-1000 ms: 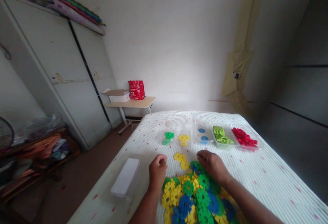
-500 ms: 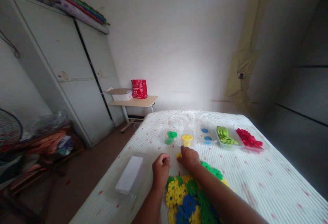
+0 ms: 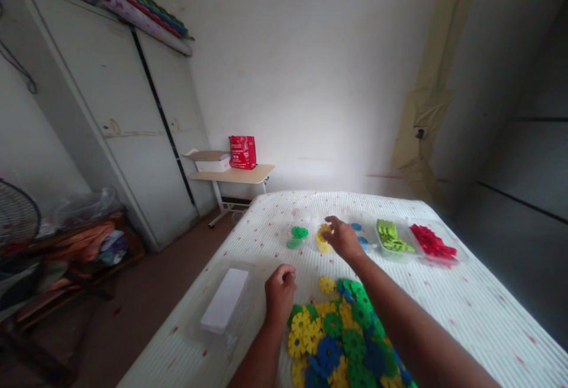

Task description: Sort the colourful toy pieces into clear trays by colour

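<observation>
The person's right hand (image 3: 345, 239) is over a small clear plastic container (image 3: 318, 249) of yellow, notched, flower-shaped plastic discs (image 3: 322, 235), its thumb and forefinger curved and a little apart at the discs; whether a disc sits between them cannot be told. The left hand (image 3: 280, 290) is loosely curled above the white ribbed tablecloth with red specks (image 3: 465, 311), and its grip is hidden. A single yellow notched disc (image 3: 326, 284) lies between the hands, just beyond a heap of yellow, green and blue notched discs (image 3: 331, 349) under the right forearm. Green discs (image 3: 299, 232) fill part of the container to the left; blue discs (image 3: 356, 227), lime-green pieces (image 3: 390, 235) and red pieces (image 3: 433, 242) sit to the right.
</observation>
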A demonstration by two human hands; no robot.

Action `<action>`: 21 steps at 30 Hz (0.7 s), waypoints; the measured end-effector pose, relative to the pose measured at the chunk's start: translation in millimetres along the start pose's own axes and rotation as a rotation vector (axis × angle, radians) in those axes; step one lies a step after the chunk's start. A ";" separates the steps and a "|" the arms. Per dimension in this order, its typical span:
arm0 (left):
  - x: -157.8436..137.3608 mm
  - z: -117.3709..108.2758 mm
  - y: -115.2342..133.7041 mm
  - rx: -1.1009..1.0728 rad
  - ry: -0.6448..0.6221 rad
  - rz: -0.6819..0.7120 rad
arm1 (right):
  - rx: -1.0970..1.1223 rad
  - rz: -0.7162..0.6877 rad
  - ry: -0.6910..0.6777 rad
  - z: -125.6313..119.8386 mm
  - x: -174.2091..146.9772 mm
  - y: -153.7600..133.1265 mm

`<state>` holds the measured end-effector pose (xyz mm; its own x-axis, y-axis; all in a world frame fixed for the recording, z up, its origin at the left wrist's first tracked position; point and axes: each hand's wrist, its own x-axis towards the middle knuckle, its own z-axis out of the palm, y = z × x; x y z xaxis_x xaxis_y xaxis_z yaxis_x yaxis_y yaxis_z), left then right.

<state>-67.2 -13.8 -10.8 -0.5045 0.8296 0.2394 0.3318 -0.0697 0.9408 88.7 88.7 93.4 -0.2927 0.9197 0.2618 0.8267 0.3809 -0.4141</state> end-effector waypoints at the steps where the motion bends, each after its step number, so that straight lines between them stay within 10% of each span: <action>1: -0.2 -0.2 0.7 0.001 0.001 0.000 | 0.002 0.017 0.043 -5.2 4.2 4.8; 16: -2.4 1.4 9.1 0.079 -0.110 0.104 | 0.044 0.067 0.069 2.4 -102.9 146.4; 21: -9.3 19.3 42.1 0.230 -0.280 0.290 | 0.035 0.066 0.061 4.9 -114.8 149.7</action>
<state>-33.2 -13.8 22.0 -0.1407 0.9138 0.3810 0.6115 -0.2224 0.7593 243.7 40.6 -2.9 -0.2076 0.9359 0.2847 0.8256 0.3237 -0.4622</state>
